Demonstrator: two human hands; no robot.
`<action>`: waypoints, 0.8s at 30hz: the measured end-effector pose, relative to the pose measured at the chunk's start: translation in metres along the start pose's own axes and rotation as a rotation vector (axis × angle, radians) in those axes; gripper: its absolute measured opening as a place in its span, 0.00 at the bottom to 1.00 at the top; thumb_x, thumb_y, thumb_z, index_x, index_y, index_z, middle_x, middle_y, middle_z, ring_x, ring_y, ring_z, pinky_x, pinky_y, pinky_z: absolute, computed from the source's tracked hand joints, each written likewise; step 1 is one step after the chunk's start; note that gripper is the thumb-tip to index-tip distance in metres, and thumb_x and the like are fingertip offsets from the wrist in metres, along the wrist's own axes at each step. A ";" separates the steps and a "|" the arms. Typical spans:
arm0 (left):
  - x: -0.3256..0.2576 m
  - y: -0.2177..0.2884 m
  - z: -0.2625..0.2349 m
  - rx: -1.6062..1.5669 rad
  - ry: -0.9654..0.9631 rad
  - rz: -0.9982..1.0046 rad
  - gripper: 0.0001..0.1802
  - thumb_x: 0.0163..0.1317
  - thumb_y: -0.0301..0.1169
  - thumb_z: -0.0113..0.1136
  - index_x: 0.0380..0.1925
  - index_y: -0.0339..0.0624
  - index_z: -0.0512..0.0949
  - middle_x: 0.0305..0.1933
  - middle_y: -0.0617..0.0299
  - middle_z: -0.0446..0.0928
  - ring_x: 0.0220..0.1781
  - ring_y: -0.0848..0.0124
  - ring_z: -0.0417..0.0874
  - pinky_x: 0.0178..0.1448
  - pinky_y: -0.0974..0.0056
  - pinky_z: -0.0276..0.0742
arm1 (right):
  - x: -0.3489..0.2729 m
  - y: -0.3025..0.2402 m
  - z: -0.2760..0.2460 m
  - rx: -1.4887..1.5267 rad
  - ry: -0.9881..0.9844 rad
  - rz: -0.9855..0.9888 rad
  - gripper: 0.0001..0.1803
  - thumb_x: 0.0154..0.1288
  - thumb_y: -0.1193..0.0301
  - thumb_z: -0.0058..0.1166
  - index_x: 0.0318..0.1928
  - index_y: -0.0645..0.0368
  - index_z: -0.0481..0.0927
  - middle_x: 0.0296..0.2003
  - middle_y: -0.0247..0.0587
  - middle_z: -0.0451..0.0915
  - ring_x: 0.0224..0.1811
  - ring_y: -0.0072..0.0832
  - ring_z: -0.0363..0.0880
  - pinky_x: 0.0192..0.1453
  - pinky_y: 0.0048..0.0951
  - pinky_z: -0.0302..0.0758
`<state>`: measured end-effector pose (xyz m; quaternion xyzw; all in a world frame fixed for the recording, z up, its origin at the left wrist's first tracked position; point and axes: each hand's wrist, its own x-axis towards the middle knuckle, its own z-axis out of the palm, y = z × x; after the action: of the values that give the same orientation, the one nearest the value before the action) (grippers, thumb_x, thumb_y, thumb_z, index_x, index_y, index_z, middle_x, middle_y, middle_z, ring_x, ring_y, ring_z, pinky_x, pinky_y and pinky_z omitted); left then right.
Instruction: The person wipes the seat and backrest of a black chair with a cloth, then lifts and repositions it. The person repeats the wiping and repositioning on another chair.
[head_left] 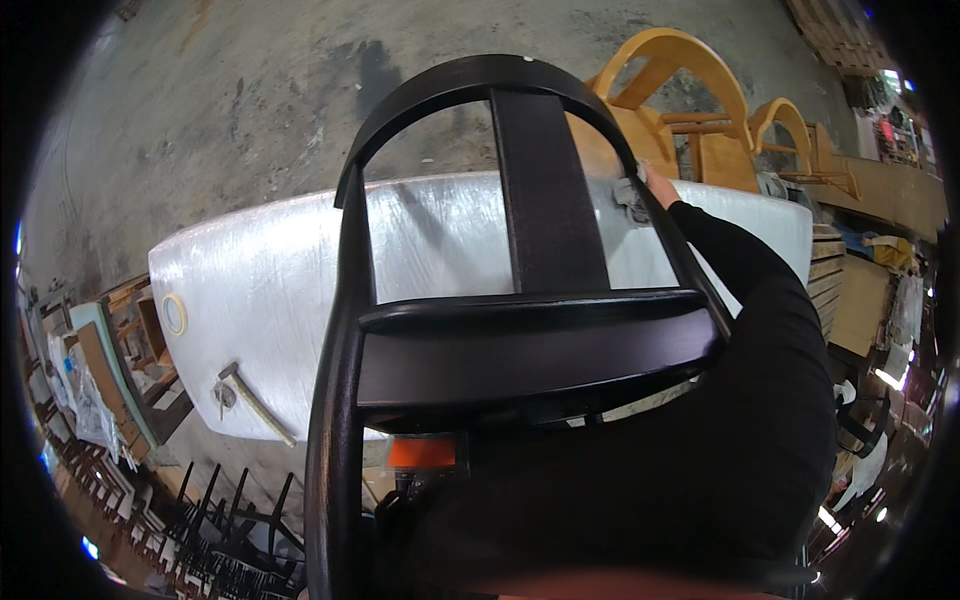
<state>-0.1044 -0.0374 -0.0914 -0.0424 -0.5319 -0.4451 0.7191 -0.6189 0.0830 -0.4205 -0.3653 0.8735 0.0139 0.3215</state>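
Note:
A dark brown wooden chair frame [545,200] with an arched back and a wide centre slat fills the middle of the view, held over a table wrapped in white plastic [270,270]. My right hand [655,185] reaches past the arch's right side in a black sleeve and touches a grey cloth [630,198] pressed against the frame. My left hand is hidden below the chair; I cannot see it.
Unfinished light wooden arched chair frames [690,90] stand behind the table at right. A roll of tape [174,314] and a brush-like tool [250,400] lie on the table's left end. Dark chair frames [215,530] are stacked at lower left; an orange object [420,452] sits under the chair.

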 end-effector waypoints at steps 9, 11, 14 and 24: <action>0.025 0.012 -0.027 -0.189 -0.462 -0.075 0.12 0.64 0.29 0.55 0.20 0.46 0.74 0.19 0.65 0.76 0.18 0.71 0.78 0.25 0.68 0.76 | 0.022 -0.007 -0.012 -0.951 -0.239 -0.176 0.18 0.70 0.63 0.47 0.54 0.54 0.82 0.52 0.46 0.82 0.53 0.48 0.83 0.52 0.45 0.80; 0.026 0.023 -0.032 -0.121 -0.464 0.015 0.13 0.66 0.29 0.57 0.21 0.42 0.73 0.18 0.62 0.75 0.18 0.71 0.77 0.26 0.65 0.79 | 0.040 -0.036 -0.030 -1.138 -0.181 -0.046 0.17 0.70 0.63 0.47 0.52 0.50 0.85 0.53 0.43 0.83 0.55 0.44 0.83 0.51 0.47 0.81; 0.033 0.041 -0.043 -0.164 -0.604 -0.202 0.12 0.55 0.24 0.71 0.25 0.41 0.74 0.19 0.61 0.77 0.18 0.68 0.79 0.29 0.61 0.82 | 0.072 -0.095 -0.082 -0.842 0.202 0.108 0.16 0.71 0.63 0.47 0.54 0.46 0.84 0.52 0.45 0.83 0.56 0.45 0.82 0.51 0.48 0.81; 0.015 0.068 -0.033 0.034 -0.423 -0.231 0.07 0.47 0.18 0.61 0.19 0.40 0.74 0.19 0.60 0.76 0.22 0.65 0.79 0.33 0.63 0.78 | -0.126 -0.373 -0.199 0.663 0.836 -0.870 0.21 0.62 0.57 0.65 0.47 0.60 0.81 0.41 0.48 0.85 0.43 0.37 0.84 0.51 0.34 0.76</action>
<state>-0.0328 -0.0229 -0.0659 -0.0615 -0.6794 -0.4966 0.5366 -0.4212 -0.1630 -0.1120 -0.5399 0.6563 -0.5264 0.0285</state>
